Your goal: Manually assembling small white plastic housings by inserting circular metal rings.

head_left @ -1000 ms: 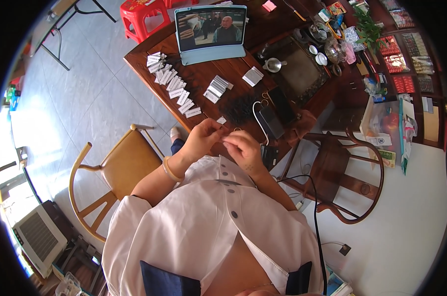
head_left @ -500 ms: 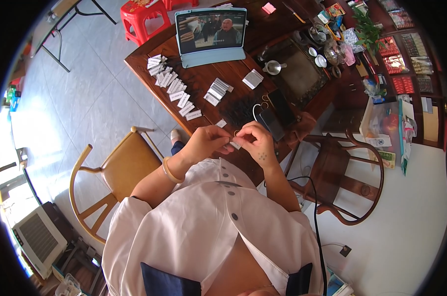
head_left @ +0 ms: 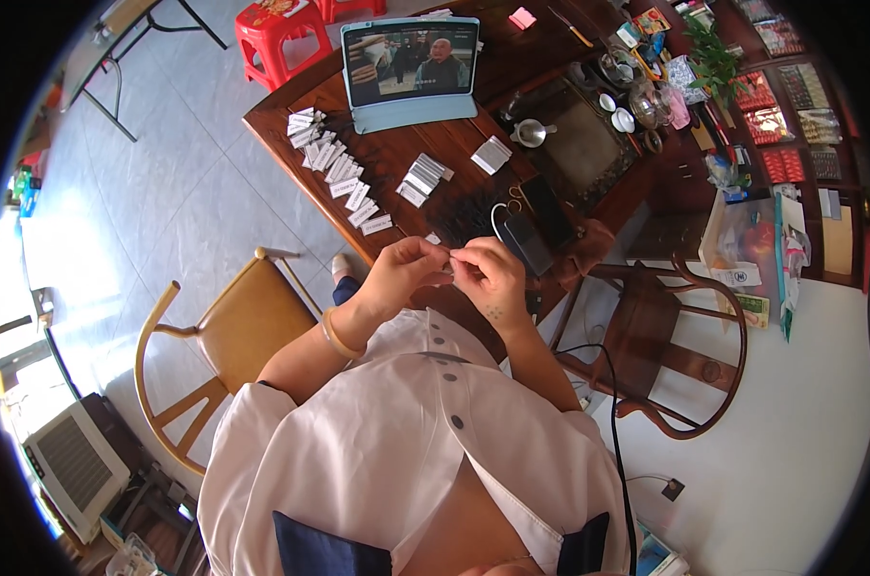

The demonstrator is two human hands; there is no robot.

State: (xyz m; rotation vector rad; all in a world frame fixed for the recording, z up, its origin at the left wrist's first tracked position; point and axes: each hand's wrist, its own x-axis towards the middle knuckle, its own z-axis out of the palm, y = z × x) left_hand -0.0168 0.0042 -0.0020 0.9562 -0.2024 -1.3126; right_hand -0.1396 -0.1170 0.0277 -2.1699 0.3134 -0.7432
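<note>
**A:** A grey-tiled room, seen from above: a dark wooden table (head_left: 425,163) runs corner-on toward the person, with a blue-cased tablet (head_left: 411,72) propped at its far edge and a tea tray (head_left: 579,144) to the tablet's right.

**B:** And on the table itself?

**A:** A row of small white packets (head_left: 334,173) lies in a slanting line below the tablet's left corner, with two short stacks of white slips (head_left: 423,179) to the right of that row. A black phone (head_left: 529,242) with a white cable rests near the table's near edge. A yellow-seated wooden chair (head_left: 238,331) stands left of the table, a dark armchair (head_left: 660,346) to its right.

**B:** The thing in hand?

**A:** A small white slip (head_left: 451,265), held just above the table's near corner, between the two hands. Its long axis appears to run roughly left to right, but it is too small to tell more.

**B:** The hands?

**A:** The left hand (head_left: 406,269), a bangle at its wrist, has fingers curled and tips pinched on the slip's left end. The right hand (head_left: 492,280) meets it, fingertips pinched on the right end, knuckles up. Both forearms rise from the white shirt, elbows bent.
</note>
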